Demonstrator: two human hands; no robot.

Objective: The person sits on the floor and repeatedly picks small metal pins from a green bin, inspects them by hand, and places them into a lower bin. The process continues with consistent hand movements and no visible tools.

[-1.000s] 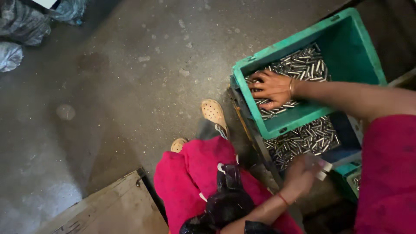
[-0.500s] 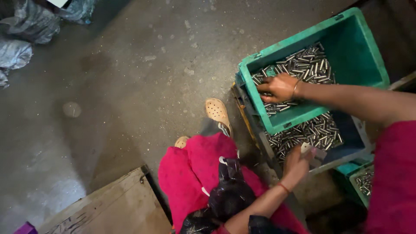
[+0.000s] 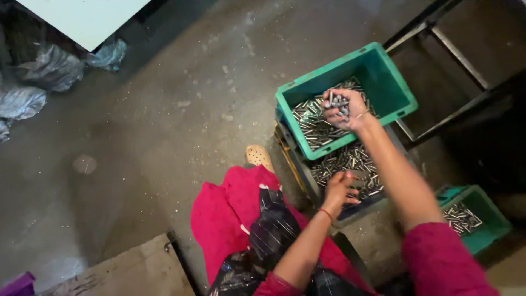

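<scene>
1. The right hand (image 3: 344, 108) is closed around a bunch of small shiny metal pins (image 3: 338, 102), lifted so none spill.
2. Right under it sits the green plastic crate (image 3: 392, 82), full of more pins.
3. The left hand (image 3: 338, 189) is curled shut above a lower grey tray (image 3: 356, 211); I cannot tell what it holds.

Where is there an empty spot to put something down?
The concrete floor is bare between the plastic bags and the green crate. The crate's far corner is bare too. Around the right hand and left hand, metal pins crowd everything.
</scene>
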